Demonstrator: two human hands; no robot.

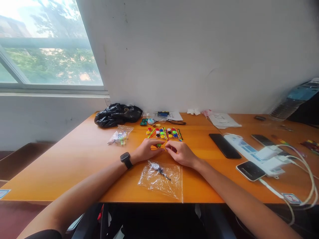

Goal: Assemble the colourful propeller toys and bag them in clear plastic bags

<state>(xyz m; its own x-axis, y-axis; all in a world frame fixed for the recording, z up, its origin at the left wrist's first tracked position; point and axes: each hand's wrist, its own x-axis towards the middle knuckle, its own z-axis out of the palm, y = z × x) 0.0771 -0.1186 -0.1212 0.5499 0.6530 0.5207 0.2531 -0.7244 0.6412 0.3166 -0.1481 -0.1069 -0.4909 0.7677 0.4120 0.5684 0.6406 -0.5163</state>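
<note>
Over the middle of the table, my left hand (149, 150) and my right hand (181, 153) meet fingertip to fingertip. My left fingers curl round a small green piece (159, 145), partly hidden behind them. The right thumb and fingers are pinched close to it; what they grip is too small to make out. Just beyond my hands lie several round caps (170, 135) in red, white, blue, yellow, green and black, with thin coloured strips (179, 134) among them. Nearer to me, a clear plastic bag (147, 179) with small dark parts (161, 172) inside lies flat.
A second clear bag of small parts (120, 136) and a black plastic bag (117, 114) sit on the left. To the right are a black phone (224, 146), a power strip (249, 154) with white cables and a white-edged device (250, 171). Papers (223, 120) lie behind.
</note>
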